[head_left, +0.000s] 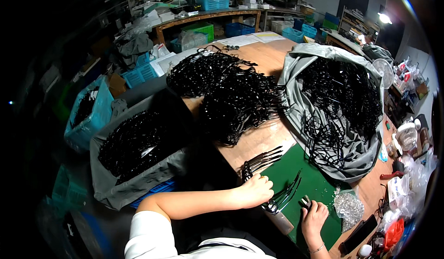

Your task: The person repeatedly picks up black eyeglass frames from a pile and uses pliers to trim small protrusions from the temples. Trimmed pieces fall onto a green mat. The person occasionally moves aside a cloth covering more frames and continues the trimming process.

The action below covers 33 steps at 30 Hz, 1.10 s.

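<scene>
My left hand (255, 192) is closed, fingers curled down between two small groups of black cords; what lies inside its grip is hidden. One group of black cords (261, 162) lies beyond it at the mat's left edge. The other group of black cords (286, 192) lies to its right, over a pale metal block (280, 222). On the green mat (319, 178), my right hand (315, 216) pinches a small dark piece (305, 202) with a lighter edge, too small to name. Right of that hand rests a clear bag of small shiny pieces (349, 209), some spilled beside it.
A large heap of black cords (226, 95) covers the middle of the wooden table (266, 139). Grey cloth-lined containers of cords stand right (296, 106) and left (101, 180). Along the right edge are a dark bar (360, 235), small fans (407, 136) and plastic bags (418, 176).
</scene>
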Available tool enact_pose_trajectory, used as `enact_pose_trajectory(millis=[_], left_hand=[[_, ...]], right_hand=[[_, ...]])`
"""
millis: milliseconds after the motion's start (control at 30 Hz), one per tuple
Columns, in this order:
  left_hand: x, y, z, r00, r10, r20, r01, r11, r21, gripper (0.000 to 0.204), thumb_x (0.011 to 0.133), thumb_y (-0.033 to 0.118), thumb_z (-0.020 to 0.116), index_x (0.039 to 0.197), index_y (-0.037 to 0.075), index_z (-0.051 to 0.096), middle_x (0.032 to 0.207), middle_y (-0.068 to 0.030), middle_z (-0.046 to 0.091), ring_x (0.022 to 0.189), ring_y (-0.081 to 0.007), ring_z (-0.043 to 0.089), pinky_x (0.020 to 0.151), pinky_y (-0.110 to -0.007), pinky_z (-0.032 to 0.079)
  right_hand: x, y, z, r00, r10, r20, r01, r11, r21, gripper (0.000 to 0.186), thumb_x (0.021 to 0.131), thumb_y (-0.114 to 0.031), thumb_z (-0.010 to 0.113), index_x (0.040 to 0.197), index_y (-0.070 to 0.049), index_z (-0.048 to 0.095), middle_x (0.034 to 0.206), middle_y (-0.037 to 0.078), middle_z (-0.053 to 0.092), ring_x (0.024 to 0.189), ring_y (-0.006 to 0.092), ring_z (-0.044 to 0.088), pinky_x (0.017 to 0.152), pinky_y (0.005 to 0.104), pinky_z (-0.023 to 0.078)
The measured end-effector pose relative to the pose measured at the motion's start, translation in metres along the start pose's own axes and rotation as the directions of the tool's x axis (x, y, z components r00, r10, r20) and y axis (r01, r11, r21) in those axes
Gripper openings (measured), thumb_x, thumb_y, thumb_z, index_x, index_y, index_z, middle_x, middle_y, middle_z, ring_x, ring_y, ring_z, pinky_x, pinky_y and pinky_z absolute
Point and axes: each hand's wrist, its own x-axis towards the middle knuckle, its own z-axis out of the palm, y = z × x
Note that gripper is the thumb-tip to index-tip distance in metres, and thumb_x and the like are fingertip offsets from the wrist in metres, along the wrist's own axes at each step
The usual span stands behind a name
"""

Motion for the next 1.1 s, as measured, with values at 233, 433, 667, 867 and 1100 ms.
enact_pose_trajectory(millis=[233, 433, 667, 867, 1100], left_hand=[[-0.022, 0.004, 0.021, 0.995, -0.013, -0.096, 0.018, 0.998, 0.055, 0.006, 0.065, 0.014, 0.055, 0.064, 0.008, 0.054, 0.07, -0.0046, 0.048, 0.073, -0.0205, 0.049, 0.071, -0.032, 0.037], [-0.04, -0.025, -0.007, 0.972, -0.065, -0.227, -0.068, 0.845, -0.53, 0.056, 0.061, 0.015, 0.069, 0.109, 0.0, 0.044, 0.113, -0.017, 0.042, 0.11, -0.0343, 0.037, 0.093, -0.038, 0.032], [-0.113, -0.072, 0.002, 0.404, -0.863, -0.303, 0.363, 0.455, -0.813, 0.026, 0.072, 0.003, 0.062, 0.096, 0.001, 0.052, 0.09, -0.0118, 0.057, 0.083, -0.0242, 0.057, 0.074, -0.031, 0.046], [-0.101, -0.11, 0.01, 0.366, -0.898, -0.243, 0.232, 0.341, -0.911, 0.025, 0.077, 0.003, 0.059, 0.101, 0.002, 0.051, 0.09, -0.0101, 0.057, 0.082, -0.0185, 0.057, 0.072, -0.027, 0.045], [-0.104, -0.128, 0.002, 0.082, -0.946, -0.314, 0.259, 0.324, -0.91, 0.03, 0.079, 0.003, 0.057, 0.107, -0.001, 0.047, 0.097, -0.011, 0.057, 0.086, -0.0155, 0.055, 0.077, -0.026, 0.045]], right_hand=[[0.047, -0.067, -0.07, 0.916, -0.402, 0.014, 0.374, 0.865, 0.334, 0.064, 0.065, -0.027, 0.07, 0.112, 0.005, 0.041, 0.11, 0.02, 0.043, 0.1, 0.0342, 0.044, 0.087, 0.0418, 0.035], [0.069, -0.121, -0.023, 0.838, -0.527, 0.143, 0.368, 0.739, 0.565, 0.083, 0.065, -0.043, 0.069, 0.118, 0.011, 0.033, 0.098, 0.024, 0.05, 0.094, 0.0372, 0.048, 0.088, 0.0413, 0.036], [0.064, -0.148, -0.011, 0.854, -0.4, 0.333, 0.217, 0.855, 0.471, 0.051, 0.073, -0.018, 0.061, 0.113, 0.007, 0.039, 0.09, 0.023, 0.055, 0.087, 0.037, 0.053, 0.082, 0.0401, 0.043], [0.073, -0.14, -0.006, 0.863, -0.477, 0.165, 0.38, 0.829, 0.411, 0.054, 0.067, -0.006, 0.063, 0.115, 0.003, 0.039, 0.075, 0.013, 0.055, 0.068, 0.0284, 0.054, 0.061, 0.0364, 0.046], [0.107, -0.138, -0.021, 0.975, -0.202, 0.09, 0.126, 0.843, 0.522, 0.04, 0.068, -0.005, 0.058, 0.107, 0.002, 0.052, 0.082, 0.016, 0.06, 0.072, 0.0251, 0.059, 0.065, 0.0331, 0.048]])
